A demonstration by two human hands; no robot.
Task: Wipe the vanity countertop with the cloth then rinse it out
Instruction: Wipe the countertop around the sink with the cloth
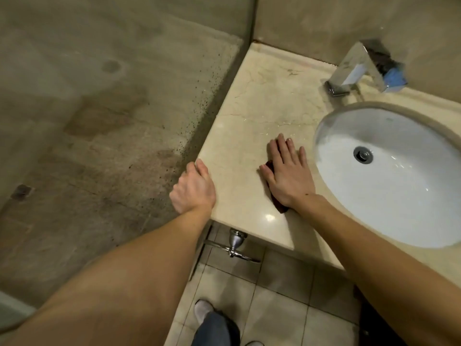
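Cloth (280,205), dark red, lies flat on the tabletop (249,108) just left of the sink (411,201), mostly hidden under my right hand (287,173), whose fingers (283,148) are straight, slightly spread, pressing it down. My left hand (193,188) curls over the tabletop's left edge. On this head view I'd keep even palm pressure and sweep in overlapping passes towards the far faucet (356,68)

The cloth (280,205) lies mostly hidden under the right hand (287,171), seemingly dark red.
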